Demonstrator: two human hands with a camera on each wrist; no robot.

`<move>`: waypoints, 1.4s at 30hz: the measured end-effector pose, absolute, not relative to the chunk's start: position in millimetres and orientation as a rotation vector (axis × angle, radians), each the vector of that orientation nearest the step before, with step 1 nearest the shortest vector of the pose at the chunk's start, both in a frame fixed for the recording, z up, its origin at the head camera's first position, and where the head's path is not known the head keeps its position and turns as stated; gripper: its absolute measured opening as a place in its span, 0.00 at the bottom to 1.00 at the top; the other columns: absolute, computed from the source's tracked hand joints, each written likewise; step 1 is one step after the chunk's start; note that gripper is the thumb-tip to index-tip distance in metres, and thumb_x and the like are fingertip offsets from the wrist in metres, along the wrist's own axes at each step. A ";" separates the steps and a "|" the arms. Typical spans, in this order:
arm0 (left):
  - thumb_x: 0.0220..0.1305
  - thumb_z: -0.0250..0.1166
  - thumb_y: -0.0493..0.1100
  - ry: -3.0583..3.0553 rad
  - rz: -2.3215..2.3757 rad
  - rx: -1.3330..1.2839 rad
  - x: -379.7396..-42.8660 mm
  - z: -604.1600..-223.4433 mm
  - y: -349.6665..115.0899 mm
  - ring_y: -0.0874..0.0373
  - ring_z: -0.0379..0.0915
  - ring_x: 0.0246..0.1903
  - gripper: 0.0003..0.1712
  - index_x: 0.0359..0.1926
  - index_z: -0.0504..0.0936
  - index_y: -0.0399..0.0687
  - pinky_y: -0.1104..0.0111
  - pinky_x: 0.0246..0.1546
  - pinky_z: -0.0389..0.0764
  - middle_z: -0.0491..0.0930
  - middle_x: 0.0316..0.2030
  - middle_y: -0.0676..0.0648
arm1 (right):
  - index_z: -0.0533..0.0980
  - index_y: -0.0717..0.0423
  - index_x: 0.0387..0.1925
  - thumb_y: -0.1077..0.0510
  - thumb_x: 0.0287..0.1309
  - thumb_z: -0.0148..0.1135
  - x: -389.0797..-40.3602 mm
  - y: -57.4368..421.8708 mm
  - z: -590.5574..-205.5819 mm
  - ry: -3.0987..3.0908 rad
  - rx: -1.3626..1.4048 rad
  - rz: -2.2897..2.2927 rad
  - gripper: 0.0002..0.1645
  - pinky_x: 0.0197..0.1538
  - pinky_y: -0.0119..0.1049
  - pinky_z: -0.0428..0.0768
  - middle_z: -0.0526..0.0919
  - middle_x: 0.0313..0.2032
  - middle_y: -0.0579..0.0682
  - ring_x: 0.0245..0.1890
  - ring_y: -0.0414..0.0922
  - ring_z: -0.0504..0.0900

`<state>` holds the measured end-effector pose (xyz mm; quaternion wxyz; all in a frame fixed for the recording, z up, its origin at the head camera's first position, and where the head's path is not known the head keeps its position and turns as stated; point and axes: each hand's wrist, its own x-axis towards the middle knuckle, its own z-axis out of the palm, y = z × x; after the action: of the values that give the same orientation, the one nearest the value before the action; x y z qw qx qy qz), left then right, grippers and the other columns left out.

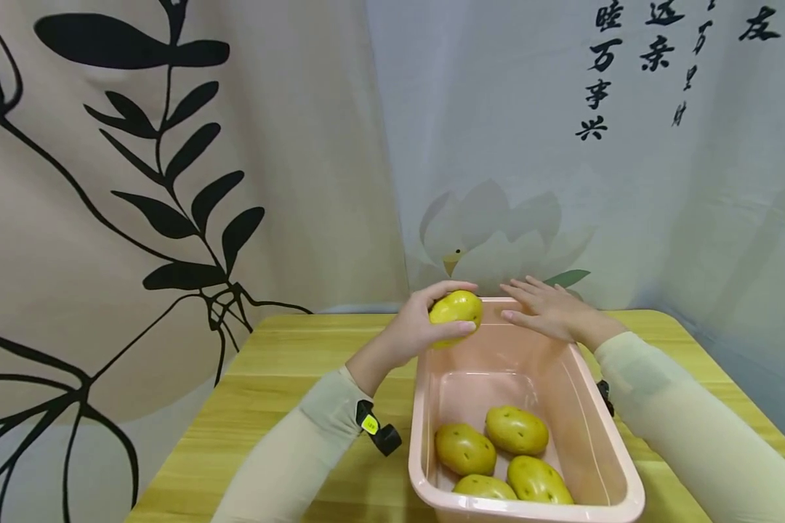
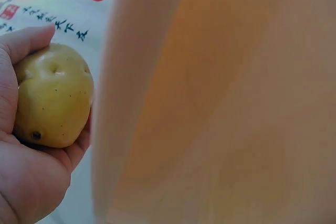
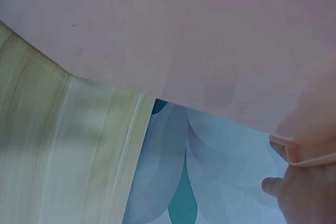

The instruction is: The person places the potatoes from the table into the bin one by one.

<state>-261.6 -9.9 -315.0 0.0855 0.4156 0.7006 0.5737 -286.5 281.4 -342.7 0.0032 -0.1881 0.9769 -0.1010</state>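
Note:
My left hand [image 1: 408, 328] grips a yellow potato [image 1: 456, 311] above the far left part of a pink plastic basin [image 1: 484, 392]. In the left wrist view, fingers and thumb wrap round the potato [image 2: 55, 98], and the basin's wall [image 2: 220, 103] hides much of the scene. The right hand [image 1: 552, 309] lies over the basin's far right corner with fingers extended and nothing held. The right wrist view shows only part of this hand [image 3: 307, 198] beside the rim. Several potatoes [image 1: 517, 430] lie in the basin's near end.
Beneath the basin is a wood-grain table [image 1: 327, 356]. Behind it hangs a light curtain [image 1: 314, 181] with black plant prints and written characters. A black band with a small device [image 1: 378, 428] is on the left wrist.

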 end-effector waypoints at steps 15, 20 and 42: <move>0.58 0.69 0.41 2.015 1.483 1.366 -266.5 -327.0 19.6 0.60 0.76 0.45 0.30 0.62 0.74 0.49 0.65 0.45 0.81 0.73 0.59 0.47 | 0.50 0.42 0.75 0.23 0.63 0.34 -284.5 281.6 -342.8 3.060 -0.639 -0.299 0.47 0.65 0.70 0.41 0.50 0.74 0.53 0.73 0.59 0.41; 0.58 0.70 0.39 2.007 1.435 1.409 -268.1 -330.0 22.8 0.62 0.75 0.45 0.31 0.63 0.73 0.46 0.67 0.45 0.80 0.70 0.63 0.48 | 0.50 0.41 0.75 0.22 0.61 0.33 -285.6 279.3 -342.2 3.061 -0.613 -0.293 0.48 0.65 0.69 0.42 0.49 0.74 0.52 0.74 0.58 0.41; 0.56 0.71 0.50 2.087 1.074 1.422 -267.1 -332.8 29.4 0.63 0.78 0.35 0.29 0.59 0.75 0.60 0.70 0.40 0.81 0.78 0.44 0.58 | 0.51 0.45 0.75 0.25 0.64 0.35 -285.4 281.1 -342.5 3.068 -0.620 -0.308 0.46 0.64 0.71 0.41 0.51 0.74 0.56 0.73 0.61 0.41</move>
<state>-267.1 29.4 -332.8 0.1973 0.5078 0.7456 0.3837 -285.4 281.1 -342.5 -0.0019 -0.1971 0.9755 -0.0979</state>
